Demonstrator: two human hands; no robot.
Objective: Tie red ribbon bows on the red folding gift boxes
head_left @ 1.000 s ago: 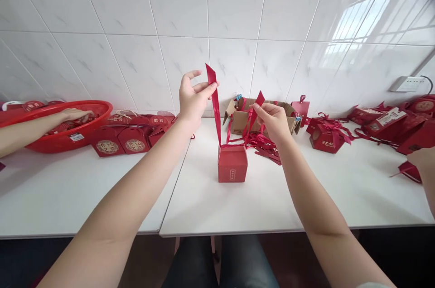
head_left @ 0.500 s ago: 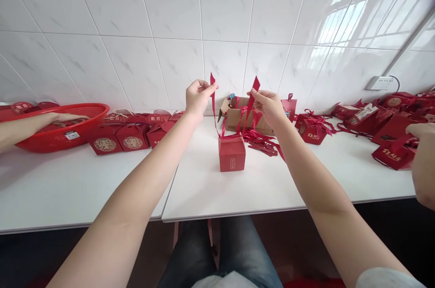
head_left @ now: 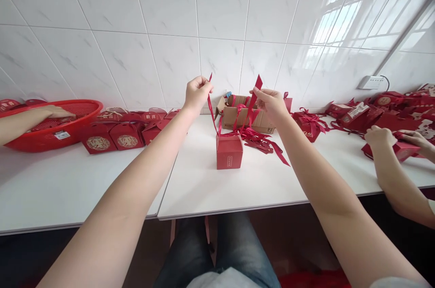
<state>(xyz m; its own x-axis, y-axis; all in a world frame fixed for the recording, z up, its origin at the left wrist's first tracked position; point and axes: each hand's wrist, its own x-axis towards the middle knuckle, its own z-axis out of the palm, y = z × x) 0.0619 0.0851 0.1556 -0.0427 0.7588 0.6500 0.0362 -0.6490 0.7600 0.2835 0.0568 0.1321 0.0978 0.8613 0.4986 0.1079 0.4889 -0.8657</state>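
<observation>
On a white table, a small red box is set; above it, ribbon ends are pinched by the left hand and right hand, held apart.

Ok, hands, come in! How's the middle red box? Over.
Left hand, right hand: each pinches a ribbon end. Red box upright on table. Loose ribbons, cardboard box behind it.

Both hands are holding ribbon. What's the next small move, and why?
Probably bring the left hand and right hand together, crossing the ribbon ends above the small box: each hand pinches one end, they're apart, and no bow shows on it.
</observation>
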